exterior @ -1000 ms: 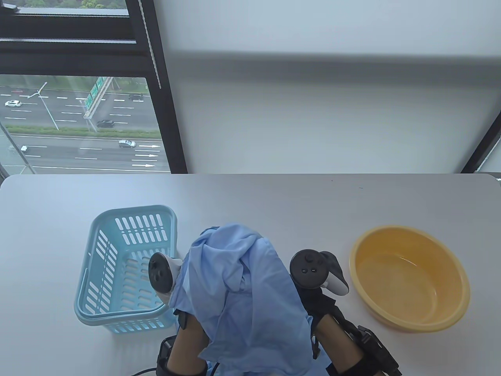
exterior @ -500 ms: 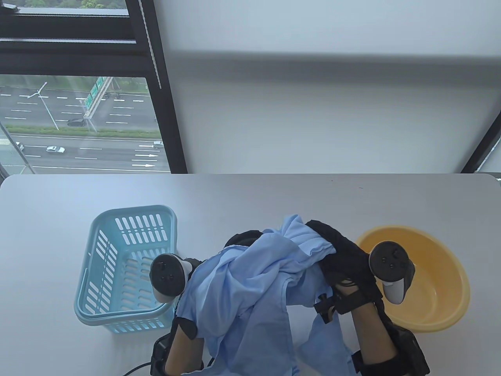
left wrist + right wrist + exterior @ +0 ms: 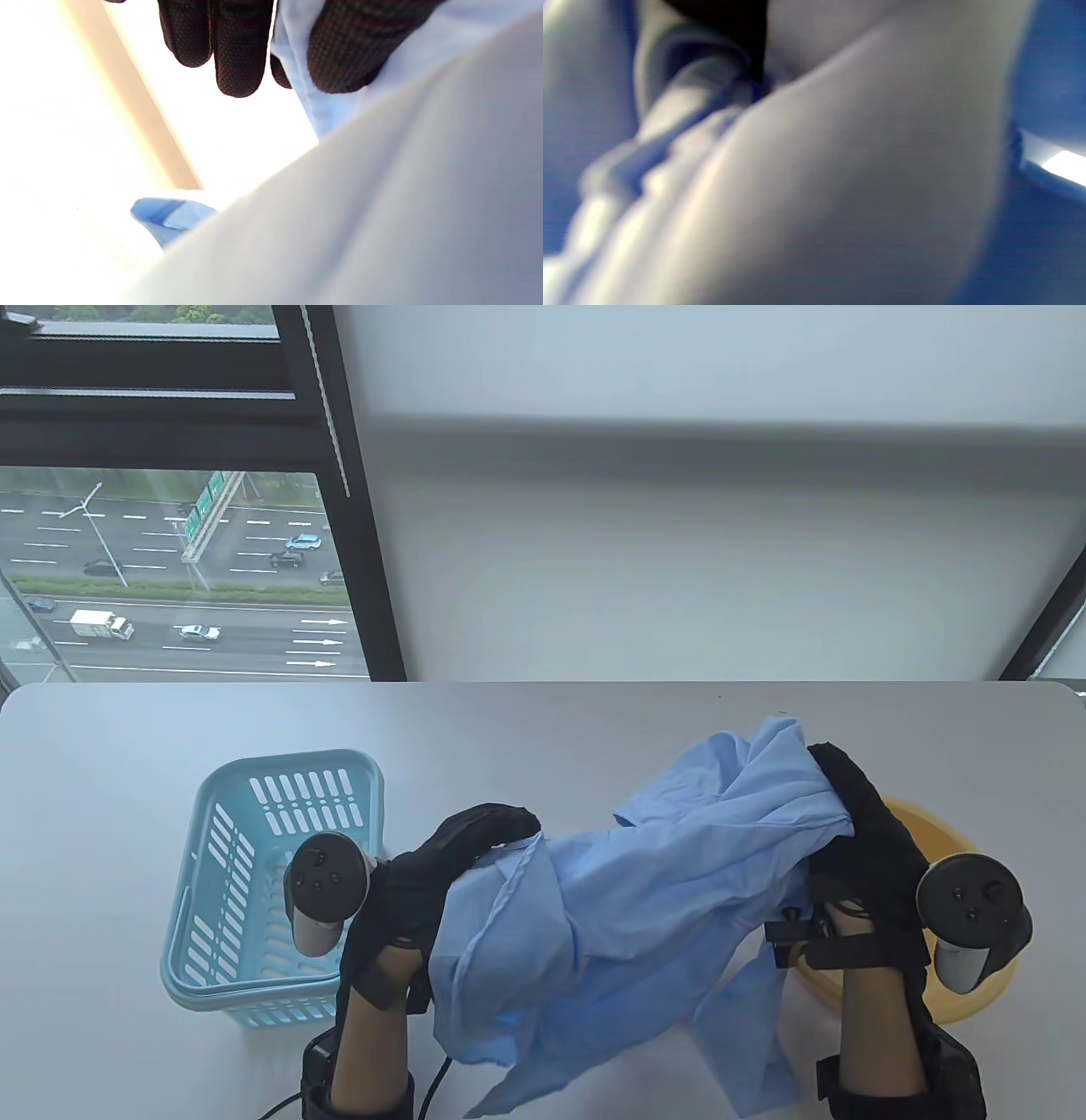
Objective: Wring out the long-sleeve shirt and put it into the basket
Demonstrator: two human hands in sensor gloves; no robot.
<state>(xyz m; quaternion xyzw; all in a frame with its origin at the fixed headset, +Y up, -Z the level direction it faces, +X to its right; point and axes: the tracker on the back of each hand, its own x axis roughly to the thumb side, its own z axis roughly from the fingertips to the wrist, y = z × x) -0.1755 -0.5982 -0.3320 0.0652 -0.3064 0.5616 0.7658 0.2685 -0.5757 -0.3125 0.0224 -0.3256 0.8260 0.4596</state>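
Observation:
The light blue long-sleeve shirt (image 3: 628,899) hangs stretched between both hands above the table, its lower folds trailing toward the near edge. My left hand (image 3: 475,836) grips its left end beside the light blue slotted basket (image 3: 254,882). My right hand (image 3: 848,806) grips the right end, raised over the yellow basin (image 3: 976,993). In the left wrist view black gloved fingers (image 3: 239,51) pinch pale blue cloth (image 3: 322,106). The right wrist view is filled with blurred shirt fabric (image 3: 840,169).
The grey table (image 3: 543,729) runs back to a wall and a window at the left. The basket stands front left and holds nothing; the basin sits front right, partly hidden by my right arm.
Both hands have moved apart and the shirt has been drawn out from a bunched heap into a long span. The right hand travelled right and away, over the basin.

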